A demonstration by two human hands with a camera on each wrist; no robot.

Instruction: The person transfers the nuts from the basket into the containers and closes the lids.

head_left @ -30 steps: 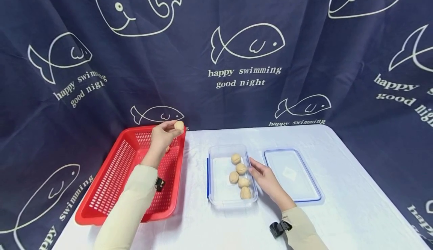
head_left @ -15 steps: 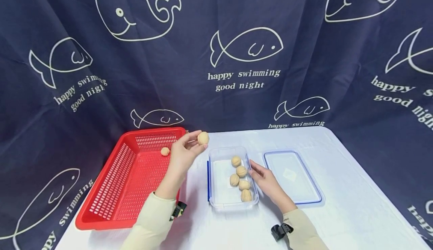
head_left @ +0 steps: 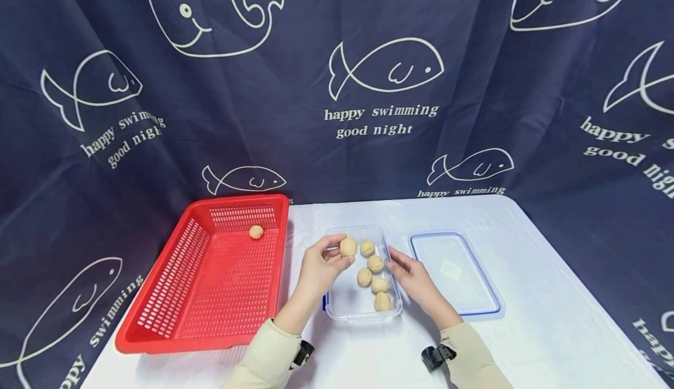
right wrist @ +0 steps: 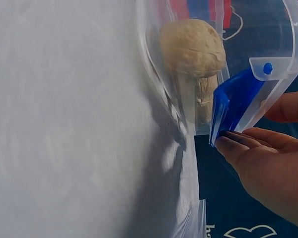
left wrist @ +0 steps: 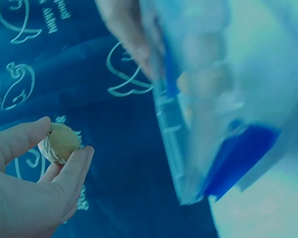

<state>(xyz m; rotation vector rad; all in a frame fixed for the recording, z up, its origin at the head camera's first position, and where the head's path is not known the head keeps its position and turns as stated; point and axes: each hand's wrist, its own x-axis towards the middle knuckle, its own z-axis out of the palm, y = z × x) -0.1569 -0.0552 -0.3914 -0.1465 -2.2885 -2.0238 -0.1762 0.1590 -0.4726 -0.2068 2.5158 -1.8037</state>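
Observation:
Between the thumb and fingers of my left hand (head_left: 316, 272) is a walnut (head_left: 348, 247), held over the left part of a clear plastic food container (head_left: 363, 319). The left wrist view shows this walnut (left wrist: 60, 144) pinched at the fingertips. Several walnuts (head_left: 375, 264) lie inside the container, mostly along its right side. My right hand (head_left: 416, 283) grips the container's right side. In the right wrist view its fingers are at the blue latch flap (right wrist: 238, 99), and the thumb is partly hidden behind the clear wall.
On the left stands a red perforated basket (head_left: 221, 295) with one walnut (head_left: 256, 232) near its back. A clear lid with a blue seal (head_left: 466, 289) lies right of the container on the white-covered table (head_left: 532, 319). A dark fish-print curtain (head_left: 379, 161) hangs behind.
My left hand has carried the walnut rightward and down, from above the red basket's back right corner to over the container. My right hand has stayed at the container's side.

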